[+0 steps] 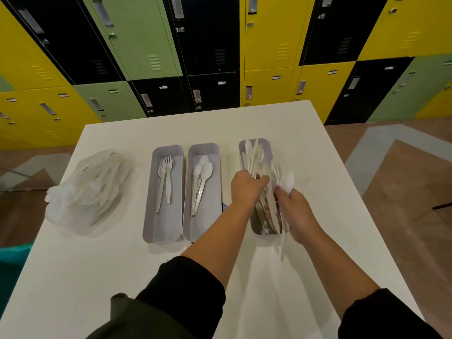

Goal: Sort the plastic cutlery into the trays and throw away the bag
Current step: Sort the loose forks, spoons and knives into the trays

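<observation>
Three grey trays stand side by side on the white table (122, 277). The left tray (149, 216) holds two white forks (164, 182). The middle tray (189, 216) holds a few white spoons (202, 182). The right tray (265, 145) is filled with a mixed pile of white cutlery (254, 155). Over that tray, my left hand (245, 187) grips a bundle of the cutlery. My right hand (297, 209) is beside it, closed on a white spoon (288, 182) and some other pieces. A crumpled clear plastic bag (88, 192) lies at the table's left side.
Yellow, green and black lockers (220, 57) fill the wall behind the table. A wooden and grey floor (403, 179) surrounds it. Something teal (12, 260) shows at the left edge, below the table's corner.
</observation>
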`<state>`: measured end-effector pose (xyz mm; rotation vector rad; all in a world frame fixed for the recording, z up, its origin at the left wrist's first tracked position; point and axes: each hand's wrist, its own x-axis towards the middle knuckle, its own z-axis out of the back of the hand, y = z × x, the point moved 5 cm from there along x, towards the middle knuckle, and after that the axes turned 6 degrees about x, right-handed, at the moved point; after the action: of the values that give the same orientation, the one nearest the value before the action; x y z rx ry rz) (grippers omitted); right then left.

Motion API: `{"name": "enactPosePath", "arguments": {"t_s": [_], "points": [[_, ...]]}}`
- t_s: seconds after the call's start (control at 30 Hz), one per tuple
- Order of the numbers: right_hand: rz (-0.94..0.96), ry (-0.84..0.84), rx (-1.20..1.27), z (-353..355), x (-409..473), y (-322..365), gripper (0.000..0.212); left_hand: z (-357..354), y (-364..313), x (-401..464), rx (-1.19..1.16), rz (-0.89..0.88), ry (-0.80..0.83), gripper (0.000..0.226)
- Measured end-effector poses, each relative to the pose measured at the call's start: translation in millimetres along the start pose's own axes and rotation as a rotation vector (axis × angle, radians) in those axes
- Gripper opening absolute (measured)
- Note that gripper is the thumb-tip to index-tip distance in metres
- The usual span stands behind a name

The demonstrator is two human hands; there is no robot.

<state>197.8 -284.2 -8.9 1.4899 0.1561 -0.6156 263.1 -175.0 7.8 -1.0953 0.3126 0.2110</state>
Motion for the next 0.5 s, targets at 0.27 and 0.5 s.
{"name": "enactPosePath", "arguments": {"t_s": [0.27,0.5], "points": [[0.05,-0.134,0.146,11,-2,9,0.022,5,6,7,0.087,-0.033,-0.001,0.033],[-0.061,0.077,0.312,-7,-8,14,0.025,12,12,-6,-0.204,0.027,0.031,0.028]]}}
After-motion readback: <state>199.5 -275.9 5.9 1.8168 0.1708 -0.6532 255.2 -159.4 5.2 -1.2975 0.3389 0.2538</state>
